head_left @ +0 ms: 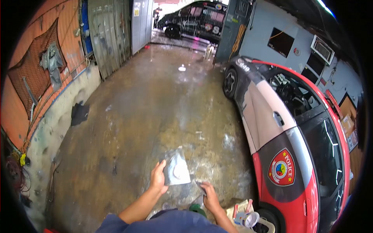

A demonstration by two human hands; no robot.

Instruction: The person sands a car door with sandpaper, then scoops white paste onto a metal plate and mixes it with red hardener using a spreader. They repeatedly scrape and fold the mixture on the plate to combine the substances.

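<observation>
I see left hand pinching grey sheet at its left edge, fingers curled, sheet standing above and right of them. Right hand fingers closed on small dark piece, apart from sheet. Wet floor below, police car at right.

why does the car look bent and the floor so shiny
Head view: fisheye lens curves the car and walls, with black corners; daylight from the open end glares off the wet floor; the sheet in the left hand looks slightly blurred.
</observation>
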